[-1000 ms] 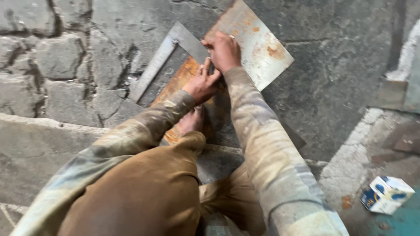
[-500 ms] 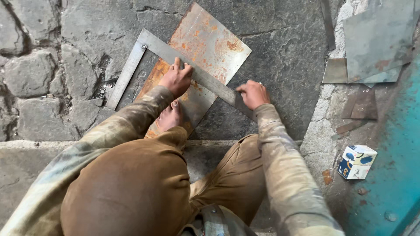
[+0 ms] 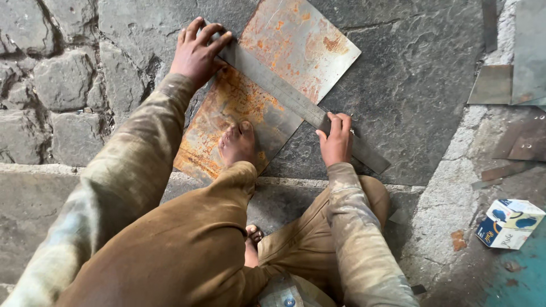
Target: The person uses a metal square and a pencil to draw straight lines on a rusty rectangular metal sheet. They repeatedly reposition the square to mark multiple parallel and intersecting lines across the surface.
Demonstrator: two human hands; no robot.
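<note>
Two hands hold a long grey steel ruler (image 3: 296, 102) flat across a rusty, orange-stained sheet of metal (image 3: 256, 96) that lies on the dark stone floor (image 3: 421, 91). Our left hand (image 3: 196, 51) is spread, fingers splayed and palm pressing down on the ruler's far upper-left end, right at the sheet's edge. Our right hand (image 3: 335, 142) curls loosely over the ruler near its lower-right part, fingertips on the blade; we cannot tell whether it pinches a scriber or anything else. Our bare foot (image 3: 239, 145) stands on the sheet's near corner and pins it. As we judge it, the straightedge is laid and steadied, so the lining-up looks done; no scribed line or cut shows along the ruler, so marking or cutting looks left to do. The ruler's long axis runs diagonally from upper left to lower right, and its lower-right end juts past the sheet onto bare stone. The sheet sits as a tilted rectangle, its long axis running from the near left up to the far right, across the ruler. Off to the right lie grey metal offcuts (image 3: 492, 85) and a small white-and-blue cardboard box (image 3: 509, 223), well apart from our hands.
</note>
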